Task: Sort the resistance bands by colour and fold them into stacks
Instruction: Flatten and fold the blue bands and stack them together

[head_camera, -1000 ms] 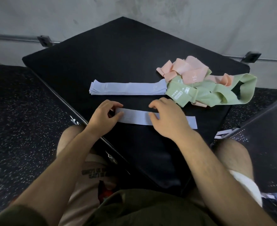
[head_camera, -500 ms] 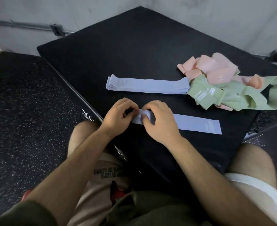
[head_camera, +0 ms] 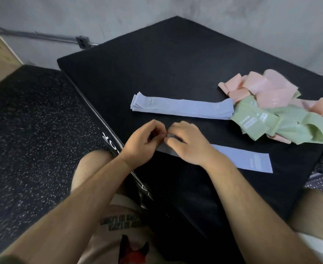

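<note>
A single lavender band (head_camera: 240, 158) lies flat on the black mat (head_camera: 166, 69) near its front edge. My left hand (head_camera: 141, 144) and my right hand (head_camera: 187, 143) meet at the band's left end, fingers curled and pinching it there. Behind them a neat stack of lavender bands (head_camera: 181, 107) lies flat. At the right sits a loose heap of green bands (head_camera: 290, 124) with pink bands (head_camera: 267, 88) tangled on top and behind.
The mat's left edge drops to speckled rubber flooring (head_camera: 29, 130). A grey wall with a conduit and outlet box (head_camera: 83, 42) runs behind. My knees sit at the mat's front corner.
My right hand slid left along the single lavender band to join my left hand at its left end. The view shifted left and the hands now pinch that end together.
</note>
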